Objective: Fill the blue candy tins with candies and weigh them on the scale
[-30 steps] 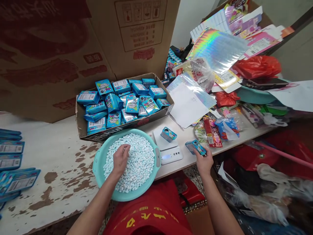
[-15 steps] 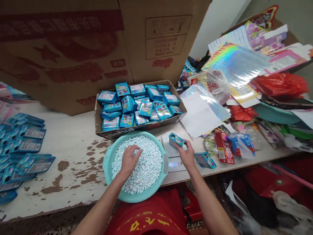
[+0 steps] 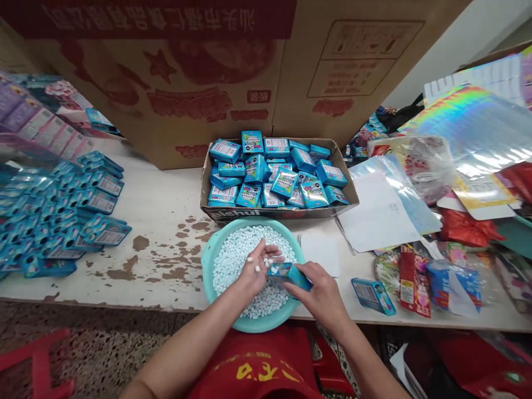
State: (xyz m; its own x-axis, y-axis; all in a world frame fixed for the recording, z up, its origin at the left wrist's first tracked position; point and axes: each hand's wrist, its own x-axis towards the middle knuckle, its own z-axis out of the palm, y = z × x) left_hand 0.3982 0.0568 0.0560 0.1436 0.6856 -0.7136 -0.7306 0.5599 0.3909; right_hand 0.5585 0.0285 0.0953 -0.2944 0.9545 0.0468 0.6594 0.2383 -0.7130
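Over a turquoise basin (image 3: 210, 252) full of pale blue and white candies (image 3: 233, 255), my left hand (image 3: 255, 271) is cupped palm up. A few loose candies lie on its palm and fingers. My right hand (image 3: 322, 288) grips a small blue candy box (image 3: 297, 275), tipped sideways with its end at the left fingers. Whether candies are passing between box and palm, I cannot tell. Right of the basin lies a white kitchen scale (image 3: 320, 252), partly hidden behind the right hand and basin. Another blue box (image 3: 373, 296) rests on the table farther right.
Behind the basin stands a carton tray (image 3: 282, 213) heaped with blue boxes, against a big cardboard box (image 3: 233, 66). More blue boxes (image 3: 100, 205) are stacked at left. Paper (image 3: 378, 213) and candy packets (image 3: 415, 282) spread over the right side of the table (image 3: 162, 210).
My left hand has turned palm up with candies in it. My right hand has brought the box from above the scale leftward over the basin and tipped it. The view has shifted left.
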